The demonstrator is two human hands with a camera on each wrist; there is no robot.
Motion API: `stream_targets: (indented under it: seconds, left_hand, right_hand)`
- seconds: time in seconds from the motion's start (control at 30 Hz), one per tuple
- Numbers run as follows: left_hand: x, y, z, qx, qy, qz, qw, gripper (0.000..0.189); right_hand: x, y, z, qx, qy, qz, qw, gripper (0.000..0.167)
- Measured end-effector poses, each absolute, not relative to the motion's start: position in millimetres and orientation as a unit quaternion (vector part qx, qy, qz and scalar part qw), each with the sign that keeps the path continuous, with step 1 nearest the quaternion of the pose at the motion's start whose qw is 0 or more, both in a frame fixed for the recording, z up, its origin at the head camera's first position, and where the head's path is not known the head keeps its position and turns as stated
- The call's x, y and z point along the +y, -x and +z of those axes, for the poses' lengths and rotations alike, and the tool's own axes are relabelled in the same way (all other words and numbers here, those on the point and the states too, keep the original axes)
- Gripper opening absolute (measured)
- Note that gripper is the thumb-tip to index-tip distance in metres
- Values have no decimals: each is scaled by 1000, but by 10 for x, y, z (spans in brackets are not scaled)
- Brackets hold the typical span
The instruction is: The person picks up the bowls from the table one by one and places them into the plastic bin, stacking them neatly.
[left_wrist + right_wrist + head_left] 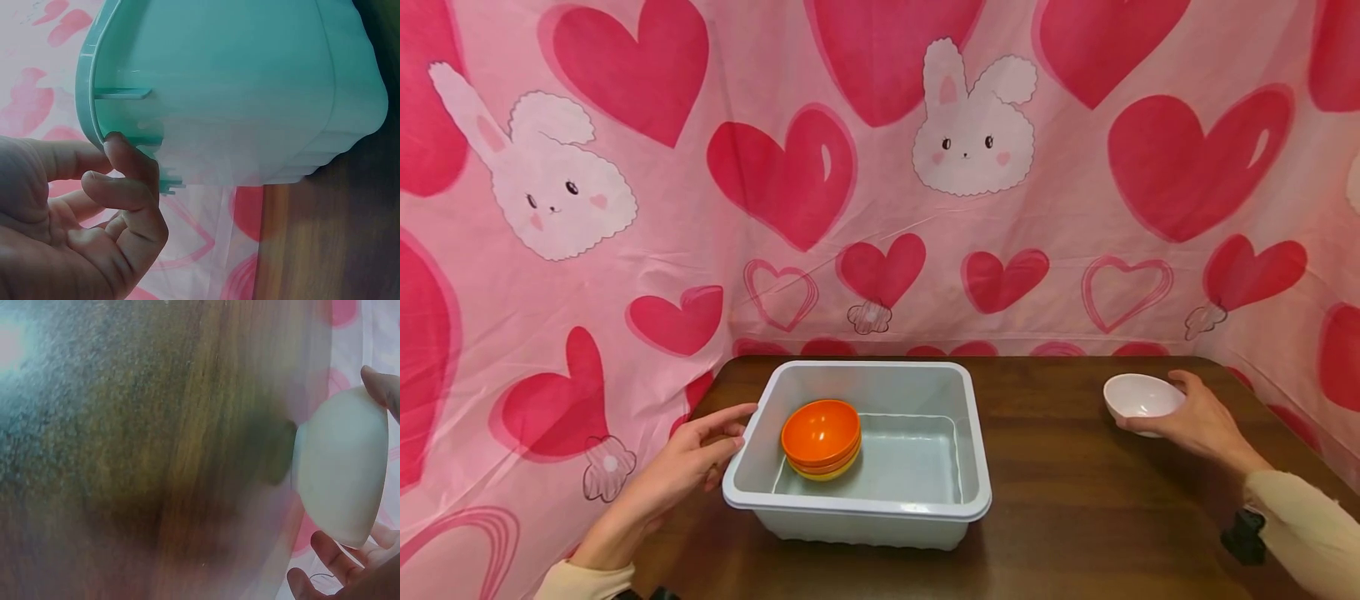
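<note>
At the right of the head view, my right hand (1210, 425) holds a small white bowl (1131, 396) by its sides. In the right wrist view the white bowl (347, 465) has its thumb and fingers on opposite sides, its foot close to the tabletop. My left hand (688, 454) is at the left rim of a pale grey plastic tub (857, 508). The left wrist view shows its fingertips pinching the tub's rim (87, 81), other fingers curled below. Inside the tub, at the left, stands a stack of bowls, an orange bowl (822, 429) on top and a yellow one (827, 475) at the bottom.
The tub stands on a dark brown wooden table (1045, 500). Pink cloth (880, 208) with hearts and rabbits hangs behind the table and along both its sides. Bare tabletop lies between the tub and the white bowl.
</note>
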State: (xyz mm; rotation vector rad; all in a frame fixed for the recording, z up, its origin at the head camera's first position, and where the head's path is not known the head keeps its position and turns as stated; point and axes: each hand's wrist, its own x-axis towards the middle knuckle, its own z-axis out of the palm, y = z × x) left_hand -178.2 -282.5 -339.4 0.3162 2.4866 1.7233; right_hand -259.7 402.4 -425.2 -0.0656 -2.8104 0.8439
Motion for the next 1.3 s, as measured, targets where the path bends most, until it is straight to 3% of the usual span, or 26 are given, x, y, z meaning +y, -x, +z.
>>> stream_targets:
  seconds: [1.3]
  left_hand:
    - [-2835,1782,-3417,807,-115,577,49,52]
  right_hand:
    - [3793,2313,-3992,-954,25,282,100,117]
